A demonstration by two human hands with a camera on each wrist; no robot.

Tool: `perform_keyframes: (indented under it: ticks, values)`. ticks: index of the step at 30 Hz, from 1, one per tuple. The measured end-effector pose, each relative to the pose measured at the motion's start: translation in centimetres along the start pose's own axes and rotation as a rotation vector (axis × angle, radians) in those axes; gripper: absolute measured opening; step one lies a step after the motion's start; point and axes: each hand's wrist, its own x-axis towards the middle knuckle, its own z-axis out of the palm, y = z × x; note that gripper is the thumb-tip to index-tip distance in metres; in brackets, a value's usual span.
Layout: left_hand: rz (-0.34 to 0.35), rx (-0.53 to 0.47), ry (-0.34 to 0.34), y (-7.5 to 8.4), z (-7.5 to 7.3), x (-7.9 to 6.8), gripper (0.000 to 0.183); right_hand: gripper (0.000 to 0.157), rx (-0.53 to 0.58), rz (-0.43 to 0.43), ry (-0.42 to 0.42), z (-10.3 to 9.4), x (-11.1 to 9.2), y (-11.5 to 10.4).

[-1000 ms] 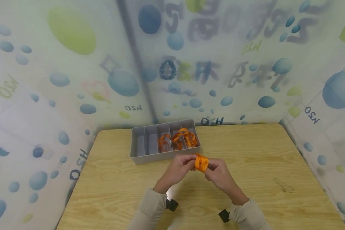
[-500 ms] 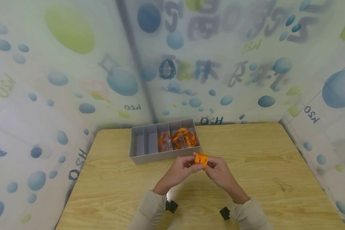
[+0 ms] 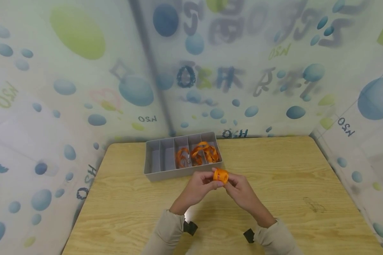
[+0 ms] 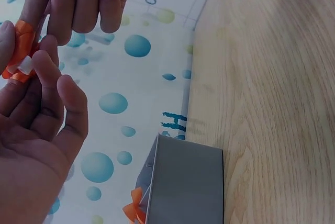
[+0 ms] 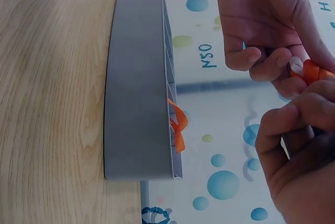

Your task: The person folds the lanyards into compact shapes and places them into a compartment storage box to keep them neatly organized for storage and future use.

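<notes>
An orange lanyard [image 3: 221, 176], wound into a small coil, is held up in front of the box between both hands. My left hand [image 3: 198, 188] pinches it from the left, thumb on its near side. On the other side my right hand [image 3: 243, 193] grips the coil with thumb and fingers. A small white piece [image 4: 25, 65] pokes out of the coil beside the left fingers in the left wrist view. The right wrist view has the orange band [image 5: 312, 70] partly hidden by the fingers.
A grey divided box [image 3: 178, 174] stands behind the hands on the wooden table [image 3: 290, 177]. Its right compartments hold loose orange lanyards [image 3: 211, 154], one with a small clip; the two left ones show bare bottoms. A patterned wall [image 3: 258, 71] rises at the table's back edge.
The coil has shifted slightly left and up and turned in the fingers. The left thumb has moved onto its near side. Box and its lanyards stay put.
</notes>
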Motion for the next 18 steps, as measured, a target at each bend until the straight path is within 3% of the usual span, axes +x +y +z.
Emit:
perform_keyframes:
  ticks: [7,18]
  values:
    - [-0.015,-0.023,0.012,0.22,-0.24,-0.11,0.025,0.035,-0.001,0.031,-0.059,-0.25,-0.17,-0.22]
    - [0.024,-0.060,0.007,0.08,-0.49,-0.42,0.026,0.030,0.050,-0.030,-0.146,-0.90,-0.23,-0.37]
